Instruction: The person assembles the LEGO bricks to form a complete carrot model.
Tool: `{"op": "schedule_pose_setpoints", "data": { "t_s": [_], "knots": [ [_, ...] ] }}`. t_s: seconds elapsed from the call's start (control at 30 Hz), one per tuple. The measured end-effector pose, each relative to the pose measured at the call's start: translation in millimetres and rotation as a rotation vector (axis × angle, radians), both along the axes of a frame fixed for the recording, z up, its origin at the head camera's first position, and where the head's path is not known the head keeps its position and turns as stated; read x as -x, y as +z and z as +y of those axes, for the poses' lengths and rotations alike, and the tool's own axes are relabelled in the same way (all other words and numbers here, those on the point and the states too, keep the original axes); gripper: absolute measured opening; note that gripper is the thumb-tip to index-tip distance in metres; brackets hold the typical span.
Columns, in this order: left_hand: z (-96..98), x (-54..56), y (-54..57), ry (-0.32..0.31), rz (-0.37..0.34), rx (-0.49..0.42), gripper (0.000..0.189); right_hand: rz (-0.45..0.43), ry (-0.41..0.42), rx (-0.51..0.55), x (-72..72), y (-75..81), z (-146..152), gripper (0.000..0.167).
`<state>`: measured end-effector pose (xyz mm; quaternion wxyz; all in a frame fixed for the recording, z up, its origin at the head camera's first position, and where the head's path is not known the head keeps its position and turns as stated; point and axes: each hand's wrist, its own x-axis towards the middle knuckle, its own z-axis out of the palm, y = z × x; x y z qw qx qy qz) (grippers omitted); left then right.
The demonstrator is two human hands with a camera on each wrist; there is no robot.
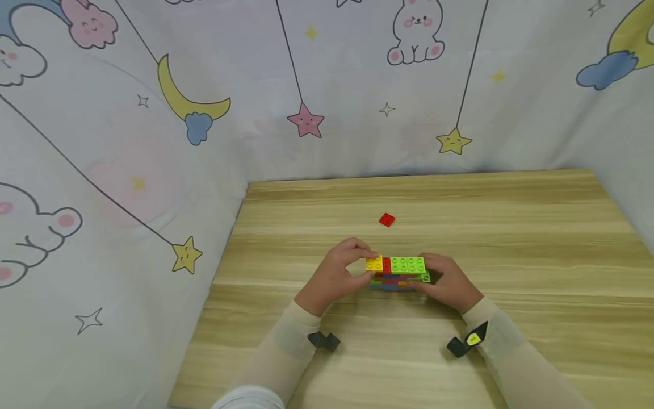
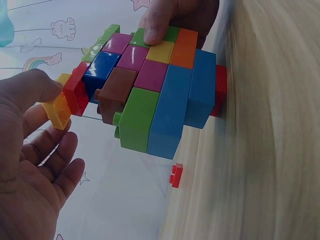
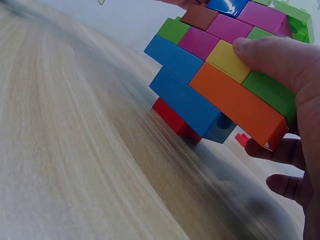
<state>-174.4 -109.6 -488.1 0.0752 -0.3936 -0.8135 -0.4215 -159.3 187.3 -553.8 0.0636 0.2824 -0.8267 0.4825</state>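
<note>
A multicoloured block of toy building bricks (image 2: 135,75) stands on the table on a red bottom brick (image 3: 172,117). My left hand (image 1: 339,275) pinches a yellow brick (image 2: 57,112) between thumb and fingers at the left end of the top row. That brick lies beside a red brick (image 2: 76,90); whether they are pressed together I cannot tell. Gripping the block's other end is my right hand (image 1: 449,281), its thumb (image 3: 272,57) on the near face by a small yellow brick (image 3: 227,60). Light green bricks (image 1: 407,264) top the right side. The block's far face is hidden.
A loose red brick (image 1: 386,220) lies on the wooden table (image 1: 306,210) beyond the hands. A printed curtain (image 1: 357,147) hangs along the table's back and left edges. Small black devices (image 1: 323,341) are strapped to both wrists.
</note>
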Motion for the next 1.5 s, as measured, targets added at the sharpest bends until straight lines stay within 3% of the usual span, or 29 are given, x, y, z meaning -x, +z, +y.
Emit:
{"op": "schedule_pose_setpoints", "data": {
  "t_s": [0.2, 0.37, 0.47, 0.6, 0.67, 0.73, 0.83, 0.9, 1.07, 1.2, 1.5],
  "knots": [
    [0.7, -0.3, 0.1, 0.006, 0.05, 0.022, 0.033, -0.01, 0.021, 0.01, -0.6, 0.5, 0.9, 0.036],
    [1.2, -0.5, -4.4, -0.005, 0.041, 0.007, 0.056, -0.027, 0.038, 0.018, -0.1, -0.5, 2.2, 0.035],
    [2.5, -0.5, -12.0, -0.005, -0.04, -0.011, 0.074, -0.045, 0.038, 0.015, 0.3, -1.3, 2.5, 0.036],
    [5.0, -1.3, -27.0, 0.005, -0.224, -0.022, 0.086, -0.061, 0.051, 0.009, 1.7, -2.0, 4.5, 0.033],
    [6.0, -1.6, -34.9, 0.011, -0.309, -0.017, 0.086, -0.056, 0.07, 0.031, 3.1, -2.5, 8.4, 0.031],
    [7.2, -1.9, -41.9, 0.014, -0.381, -0.018, 0.085, -0.045, 0.087, 0.061, 5.2, -2.9, 14.0, 0.042],
    [8.3, -1.8, -49.3, 0.005, -0.44, -0.024, 0.082, -0.066, 0.079, 0.124, 9.4, -2.5, 23.3, 0.061],
    [8.6, -1.8, -52.8, -0.012, -0.465, -0.031, 0.074, -0.105, 0.043, 0.151, 13.7, -2.4, 28.4, 0.058],
    [7.7, -0.5, -56.9, -0.049, -0.476, -0.035, 0.053, -0.23, -0.122, 0.138, 35.3, -3.1, 32.6, 0.034],
    [6.0, 1.7, -59.7, -0.035, -0.455, -0.023, 0.048, -0.26, -0.222, 0.065, 61.4, -4.6, 28.4, 0.033],
    [6.7, 3.2, -67.4, -0.04, -0.443, -0.021, 0.046, -0.167, -0.199, -0.097, 109.5, -11.3, 11.2, 0.043]
  ]
}}
